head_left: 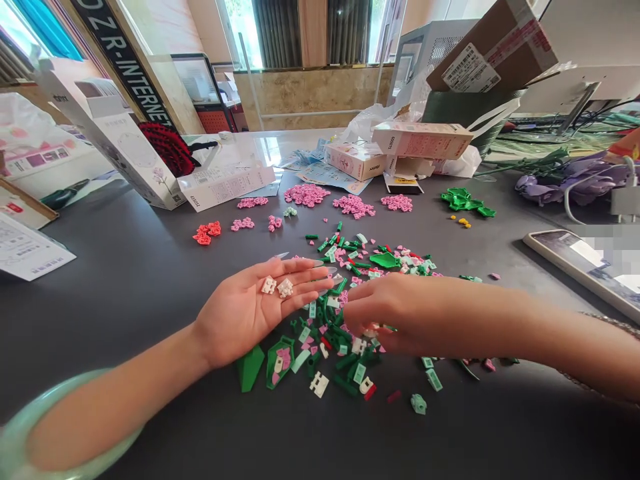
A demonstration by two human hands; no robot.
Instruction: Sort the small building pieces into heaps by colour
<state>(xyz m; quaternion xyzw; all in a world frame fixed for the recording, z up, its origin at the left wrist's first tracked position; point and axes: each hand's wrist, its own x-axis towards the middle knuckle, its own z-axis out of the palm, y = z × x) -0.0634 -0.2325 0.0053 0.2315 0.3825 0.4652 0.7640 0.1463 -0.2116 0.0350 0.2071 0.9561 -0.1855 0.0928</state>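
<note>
My left hand lies palm up with its fingers stretched out flat. Two small white building bricks rest loose on it. Over the heap of mixed building bricks, my right hand reaches down with its fingers bent together; its fingertips are partly hidden, and what they hold cannot be made out. Green, pale green, pink, white and red parts make up the heap. Nearer me lie a white brick, a pale green piece and a dark green leaf-shaped piece.
Sorted behind the heap are pink pieces, red pieces, green pieces and a few yellow ones. White boxes stand at the left, pink boxes at the back. A phone and purple flowers are at the right.
</note>
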